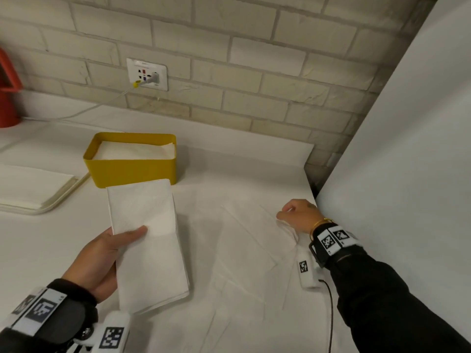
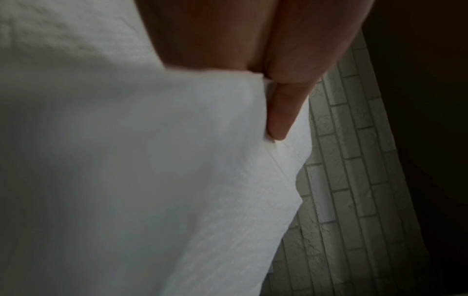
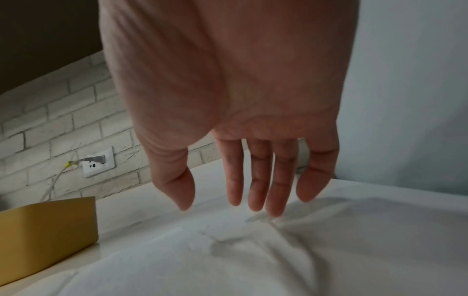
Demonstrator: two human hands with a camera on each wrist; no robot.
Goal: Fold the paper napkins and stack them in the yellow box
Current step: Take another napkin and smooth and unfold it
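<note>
Head view: left hand (image 1: pixel 102 256) is pinching the folded napkin (image 1: pixel 147 240), thumb on top, aiming it at the yellow box (image 1: pixel 132 169) just beyond.
Left wrist: fingers (image 2: pixel 281 112) are supporting it underneath.
Right wrist: right hand (image 3: pixel 243 140), fingers relaxed and holding nothing, is hovering over an unfolded napkin (image 3: pixel 228 260) on the tabletop (image 3: pixel 157 204), probably next.

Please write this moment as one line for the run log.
left hand: holds folded napkin | right hand: open, over unfolded napkin | yellow box: napkins inside | step: folded napkin not yet in box
</note>
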